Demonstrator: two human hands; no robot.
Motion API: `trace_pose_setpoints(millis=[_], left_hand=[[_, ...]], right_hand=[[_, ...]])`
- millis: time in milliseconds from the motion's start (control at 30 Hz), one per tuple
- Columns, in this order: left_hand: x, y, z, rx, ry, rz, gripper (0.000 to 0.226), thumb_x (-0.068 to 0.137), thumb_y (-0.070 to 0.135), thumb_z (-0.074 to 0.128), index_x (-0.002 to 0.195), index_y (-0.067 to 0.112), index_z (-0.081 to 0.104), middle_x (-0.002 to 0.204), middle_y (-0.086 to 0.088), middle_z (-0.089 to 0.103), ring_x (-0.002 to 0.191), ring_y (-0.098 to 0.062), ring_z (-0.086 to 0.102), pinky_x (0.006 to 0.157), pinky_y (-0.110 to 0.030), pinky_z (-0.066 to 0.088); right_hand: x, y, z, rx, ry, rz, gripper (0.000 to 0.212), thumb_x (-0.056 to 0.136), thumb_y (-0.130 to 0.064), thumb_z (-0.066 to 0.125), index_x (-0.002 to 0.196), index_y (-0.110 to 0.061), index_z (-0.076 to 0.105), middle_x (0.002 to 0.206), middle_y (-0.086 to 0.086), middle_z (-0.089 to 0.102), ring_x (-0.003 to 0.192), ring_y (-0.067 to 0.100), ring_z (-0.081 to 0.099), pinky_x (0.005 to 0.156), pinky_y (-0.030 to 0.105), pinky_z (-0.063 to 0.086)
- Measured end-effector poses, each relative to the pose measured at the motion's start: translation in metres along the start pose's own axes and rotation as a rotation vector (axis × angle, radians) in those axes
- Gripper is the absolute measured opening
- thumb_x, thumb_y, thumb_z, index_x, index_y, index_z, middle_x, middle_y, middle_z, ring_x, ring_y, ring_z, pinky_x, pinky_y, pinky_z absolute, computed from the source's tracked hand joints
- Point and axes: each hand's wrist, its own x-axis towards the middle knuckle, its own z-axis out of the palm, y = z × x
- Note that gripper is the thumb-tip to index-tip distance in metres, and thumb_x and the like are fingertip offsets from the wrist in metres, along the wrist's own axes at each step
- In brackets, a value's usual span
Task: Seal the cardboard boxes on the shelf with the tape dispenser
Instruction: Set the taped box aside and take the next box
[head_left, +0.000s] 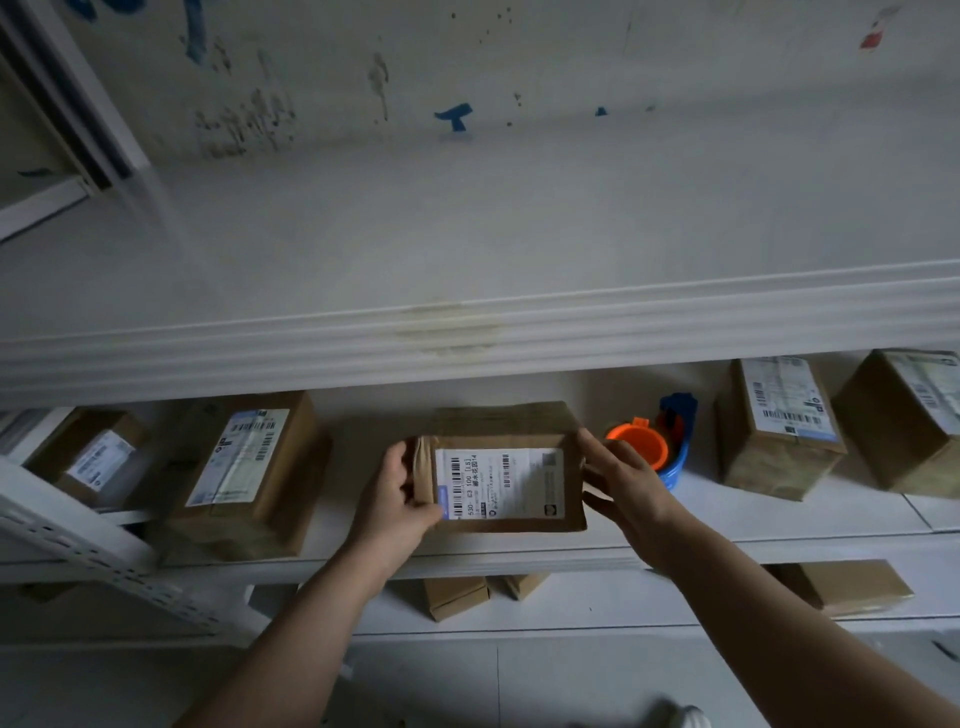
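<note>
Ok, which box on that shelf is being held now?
The middle box, beside the tape dispenser: the left hand grips its left end, the right hand touches its right. It alone is touched.

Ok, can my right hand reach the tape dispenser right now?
Probably yes: the tape dispenser stands just right of the right hand, nothing between them, though that hand must first leave the cardboard box.

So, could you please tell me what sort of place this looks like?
Probably a parcel storeroom: white metal shelving holds cardboard boxes with barcoded shipping labels, and an orange-and-blue tape dispenser sits beside them.
</note>
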Motion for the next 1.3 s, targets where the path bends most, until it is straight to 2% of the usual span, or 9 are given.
trace_pose_setpoints(millis=[100,233,567,767,867,1067,1167,1233,1300], left_hand=[[0.001,0.001,0.0,-0.049,-0.003,-0.061,0.059,0.077,0.022,0.076,0.122,0.034,0.04,0.114,0.009,0.059,0.105,-0.012,0.056,0.088,-0.036,0.05],[-0.003,-0.007,0.005,0.014,-0.031,-0.161,0.032,0.083,0.05,0.064,0.102,0.03,0.048,0.104,0.004,0.059,0.097,-0.018,0.058,0.09,-0.045,0.051],[-0.005,-0.015,0.004,-0.07,-0.02,-0.161,0.018,0.085,0.033,0.067,0.098,0.028,0.056,0.103,0.002,0.066,0.098,-0.02,0.063,0.089,-0.048,0.053],[-0.014,-0.016,0.005,-0.062,0.091,-0.053,0.05,0.079,0.002,0.071,0.116,0.026,0.047,0.11,0.014,0.056,0.107,-0.008,0.054,0.089,-0.029,0.049],[-0.018,-0.022,0.009,-0.058,0.093,-0.094,0.057,0.079,0.001,0.071,0.118,0.031,0.044,0.11,0.012,0.054,0.107,-0.011,0.054,0.094,-0.036,0.047],[-0.02,-0.025,0.013,-0.018,0.011,-0.096,0.064,0.073,0.013,0.078,0.124,0.032,0.044,0.118,0.007,0.058,0.114,-0.018,0.055,0.098,-0.041,0.047],[-0.022,-0.016,0.008,-0.096,-0.113,-0.088,0.068,0.069,0.042,0.081,0.123,0.036,0.041,0.122,0.012,0.054,0.121,-0.02,0.049,0.103,-0.042,0.04],[-0.021,-0.011,0.004,-0.247,-0.161,-0.192,0.097,0.061,0.069,0.072,0.139,0.032,0.03,0.138,0.007,0.044,0.129,-0.026,0.043,0.107,-0.049,0.035],[-0.015,-0.013,-0.001,-0.504,-0.112,-0.301,0.101,0.059,0.078,0.065,0.141,0.029,0.033,0.14,-0.003,0.048,0.125,-0.027,0.047,0.104,-0.052,0.039]], right_hand=[[-0.001,0.004,-0.004,-0.006,-0.005,0.041,0.054,0.083,-0.052,0.059,0.124,-0.018,0.05,0.122,0.009,0.061,0.116,0.022,0.056,0.104,0.046,0.041],[-0.005,0.017,-0.004,-0.118,-0.011,0.127,0.026,0.093,-0.015,0.055,0.119,-0.011,0.054,0.119,0.013,0.061,0.11,0.023,0.057,0.103,0.046,0.042],[-0.016,0.021,-0.002,-0.03,-0.029,0.113,0.026,0.09,0.006,0.051,0.109,-0.012,0.057,0.116,0.012,0.056,0.104,0.025,0.057,0.086,0.035,0.05],[-0.019,0.02,-0.006,-0.084,0.042,-0.059,0.058,0.074,0.028,0.042,0.111,-0.015,0.052,0.118,0.01,0.058,0.113,0.028,0.055,0.08,0.038,0.05],[-0.022,0.022,-0.006,-0.047,0.008,-0.046,0.064,0.073,0.029,0.041,0.121,-0.013,0.053,0.119,0.011,0.059,0.113,0.026,0.056,0.083,0.038,0.05],[-0.025,0.037,-0.006,-0.115,0.066,0.023,0.035,0.084,0.02,0.039,0.099,-0.005,0.057,0.115,0.023,0.058,0.11,0.038,0.056,0.096,0.05,0.047],[-0.024,0.035,-0.005,-0.075,0.046,0.018,0.022,0.093,0.007,0.042,0.101,-0.006,0.059,0.114,0.018,0.062,0.113,0.034,0.056,0.101,0.051,0.042],[-0.026,0.03,-0.004,-0.094,0.005,0.002,0.018,0.095,-0.006,0.051,0.105,-0.016,0.062,0.118,0.007,0.062,0.117,0.028,0.053,0.103,0.052,0.037],[-0.028,0.026,-0.004,-0.119,-0.033,0.0,0.034,0.089,-0.019,0.064,0.121,-0.027,0.055,0.129,-0.003,0.053,0.12,0.024,0.049,0.098,0.047,0.039]])
